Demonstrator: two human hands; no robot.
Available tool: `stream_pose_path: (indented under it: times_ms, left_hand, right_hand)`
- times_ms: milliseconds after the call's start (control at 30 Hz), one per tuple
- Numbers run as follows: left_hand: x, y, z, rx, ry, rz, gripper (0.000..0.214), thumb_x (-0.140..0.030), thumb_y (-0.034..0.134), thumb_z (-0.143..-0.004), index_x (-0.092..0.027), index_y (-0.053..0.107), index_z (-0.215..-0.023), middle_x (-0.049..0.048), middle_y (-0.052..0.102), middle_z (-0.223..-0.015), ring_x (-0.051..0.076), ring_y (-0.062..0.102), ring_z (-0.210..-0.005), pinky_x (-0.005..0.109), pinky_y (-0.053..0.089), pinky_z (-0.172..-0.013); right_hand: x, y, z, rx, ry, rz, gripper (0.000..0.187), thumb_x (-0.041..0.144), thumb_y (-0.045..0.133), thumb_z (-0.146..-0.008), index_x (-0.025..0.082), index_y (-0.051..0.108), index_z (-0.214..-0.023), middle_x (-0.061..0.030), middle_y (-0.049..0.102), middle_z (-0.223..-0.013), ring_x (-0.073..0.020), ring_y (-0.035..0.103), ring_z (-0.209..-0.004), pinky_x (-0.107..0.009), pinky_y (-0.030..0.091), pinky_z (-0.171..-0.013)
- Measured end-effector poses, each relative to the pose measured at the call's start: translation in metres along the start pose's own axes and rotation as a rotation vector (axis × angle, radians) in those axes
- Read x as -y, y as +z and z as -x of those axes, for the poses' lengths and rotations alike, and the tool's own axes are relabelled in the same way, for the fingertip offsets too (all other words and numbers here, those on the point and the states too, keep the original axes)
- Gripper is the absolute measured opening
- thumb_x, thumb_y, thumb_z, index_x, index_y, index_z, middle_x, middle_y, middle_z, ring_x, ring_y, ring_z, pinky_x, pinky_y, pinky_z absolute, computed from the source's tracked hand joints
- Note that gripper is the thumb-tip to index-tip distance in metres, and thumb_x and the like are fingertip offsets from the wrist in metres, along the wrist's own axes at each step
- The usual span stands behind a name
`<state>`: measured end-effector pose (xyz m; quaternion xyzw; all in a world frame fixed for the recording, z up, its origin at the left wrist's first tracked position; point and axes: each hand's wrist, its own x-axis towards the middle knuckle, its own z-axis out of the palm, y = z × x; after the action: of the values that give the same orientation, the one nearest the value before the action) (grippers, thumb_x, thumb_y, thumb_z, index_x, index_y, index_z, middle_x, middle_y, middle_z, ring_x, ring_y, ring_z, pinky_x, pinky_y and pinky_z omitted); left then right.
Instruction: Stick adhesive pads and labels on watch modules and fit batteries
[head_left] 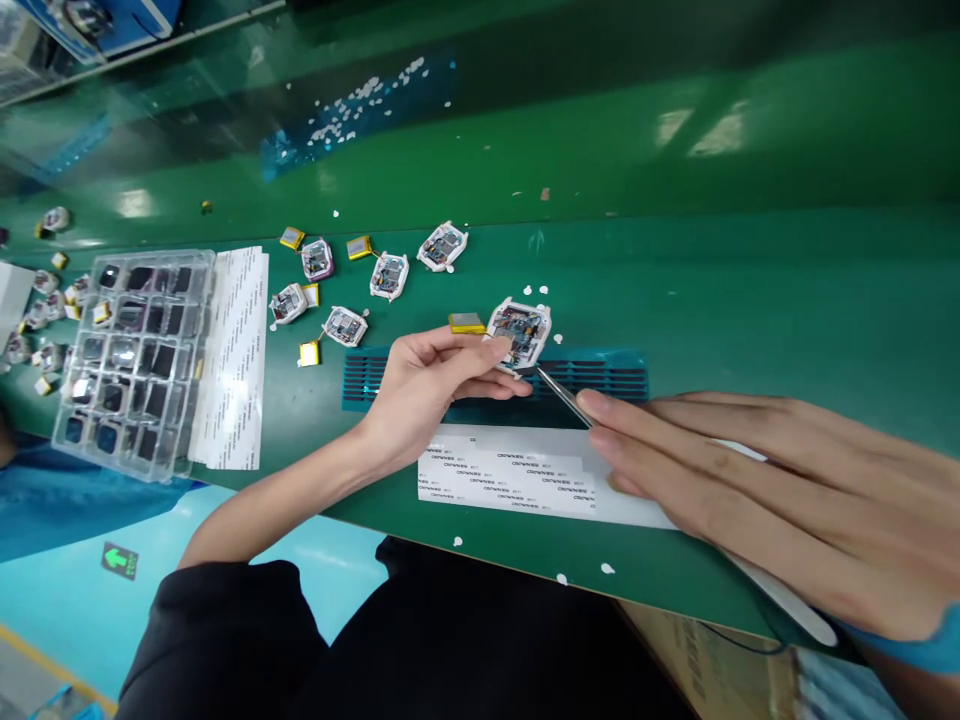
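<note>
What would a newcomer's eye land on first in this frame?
At centre frame, the left hand pinches a white-framed circuit module, while tweezers held in the right hand meet its lower edge. Behind it, loose modules lie scattered on the green surface, and a clear compartment tray sits at far left.
</note>
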<state>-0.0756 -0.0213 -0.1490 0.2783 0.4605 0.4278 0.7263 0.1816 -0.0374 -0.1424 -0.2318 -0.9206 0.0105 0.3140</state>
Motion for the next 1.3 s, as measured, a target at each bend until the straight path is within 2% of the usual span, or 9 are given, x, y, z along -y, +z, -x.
stream_pose_path:
  times_ms: [133, 267, 400, 533, 633, 767, 967, 1167, 1300]
  left_hand:
    - [0.003, 0.005, 0.004, -0.062, 0.062, 0.027, 0.023, -0.026, 0.084, -0.079, -0.018, 0.063, -0.074, -0.0036, 0.072, -0.067, 0.017, 0.079, -0.067, 0.023, 0.067, -0.070]
    - [0.002, 0.010, 0.008, -0.070, 0.073, 0.063, 0.035, -0.024, 0.086, -0.075, -0.019, 0.053, -0.067, -0.0066, 0.067, -0.062, 0.015, 0.078, -0.064, 0.019, 0.065, -0.066]
    - [0.000, 0.012, 0.011, -0.110, 0.059, 0.067, 0.037, -0.026, 0.089, -0.073, -0.019, 0.053, -0.064, -0.0070, 0.064, -0.059, 0.015, 0.077, -0.062, 0.018, 0.064, -0.063]
    - [0.000, 0.014, 0.012, -0.134, 0.048, 0.077, 0.036, -0.025, 0.090, -0.070, -0.019, 0.055, -0.063, -0.0066, 0.064, -0.059, 0.015, 0.076, -0.062, 0.020, 0.064, -0.062]
    - [0.001, 0.014, 0.012, -0.143, 0.046, 0.083, 0.036, -0.025, 0.090, -0.068, -0.019, 0.055, -0.062, -0.0070, 0.062, -0.058, 0.015, 0.075, -0.060, 0.021, 0.063, -0.060]
    - [0.001, 0.016, 0.013, -0.143, 0.063, 0.074, 0.035, -0.023, 0.087, -0.071, -0.019, 0.054, -0.061, -0.0075, 0.062, -0.058, 0.014, 0.073, -0.058, 0.021, 0.064, -0.059]
    - [0.001, 0.017, 0.015, -0.141, 0.075, 0.066, 0.040, -0.025, 0.089, -0.072, -0.019, 0.051, -0.061, -0.0082, 0.059, -0.057, 0.015, 0.076, -0.060, 0.021, 0.064, -0.061]
    - [0.008, 0.016, 0.014, -0.192, 0.154, -0.034, 0.028, -0.032, 0.087, -0.081, -0.019, 0.062, -0.079, -0.0053, 0.068, -0.069, 0.019, 0.079, -0.066, 0.028, 0.070, -0.069]
    - [0.009, 0.013, 0.012, -0.187, 0.189, -0.045, 0.028, -0.032, 0.088, -0.081, -0.018, 0.063, -0.081, -0.0039, 0.070, -0.070, 0.019, 0.080, -0.067, 0.028, 0.071, -0.070]
  right_hand:
    - [0.003, 0.005, -0.001, 0.009, -0.004, 0.005, 0.042, 0.022, 0.062, -0.106, 0.032, 0.062, -0.147, 0.0031, 0.066, -0.140, -0.0196, 0.077, -0.104, -0.034, 0.067, -0.085]
    - [0.006, 0.008, -0.005, 0.004, 0.041, 0.012, 0.044, 0.024, 0.062, -0.107, 0.037, 0.060, -0.149, 0.0073, 0.068, -0.138, -0.0193, 0.076, -0.106, -0.032, 0.066, -0.085]
    - [0.009, 0.007, -0.007, 0.010, 0.023, 0.026, 0.056, 0.010, 0.064, -0.102, 0.020, 0.052, -0.156, -0.0007, 0.070, -0.135, -0.0242, 0.076, -0.105, -0.037, 0.065, -0.086]
    - [0.010, 0.007, -0.007, 0.028, -0.006, 0.020, 0.054, 0.008, 0.062, -0.102, 0.016, 0.054, -0.155, -0.0028, 0.069, -0.138, -0.0262, 0.075, -0.105, -0.041, 0.065, -0.087]
    - [0.012, 0.009, -0.006, 0.035, -0.030, 0.011, 0.045, 0.003, 0.059, -0.101, 0.012, 0.062, -0.145, -0.0049, 0.067, -0.141, -0.0256, 0.074, -0.107, -0.041, 0.062, -0.094]
    - [0.015, 0.011, -0.007, 0.028, -0.028, 0.005, 0.036, 0.001, 0.058, -0.100, 0.014, 0.070, -0.132, -0.0049, 0.067, -0.142, -0.0245, 0.074, -0.108, -0.040, 0.060, -0.096]
    - [0.015, 0.015, -0.008, -0.002, -0.070, 0.026, 0.030, 0.004, 0.064, -0.100, 0.011, 0.070, -0.129, -0.0063, 0.068, -0.140, -0.0239, 0.074, -0.099, -0.041, 0.060, -0.085]
    - [0.019, 0.016, -0.004, 0.032, 0.060, -0.048, 0.055, 0.005, 0.057, -0.104, 0.017, 0.050, -0.157, -0.0027, 0.070, -0.137, -0.0228, 0.074, -0.110, -0.037, 0.063, -0.081]
    - [0.020, 0.012, -0.004, 0.060, 0.110, -0.049, 0.061, 0.003, 0.059, -0.103, 0.015, 0.044, -0.161, -0.0065, 0.068, -0.140, -0.0235, 0.071, -0.117, -0.037, 0.060, -0.089]
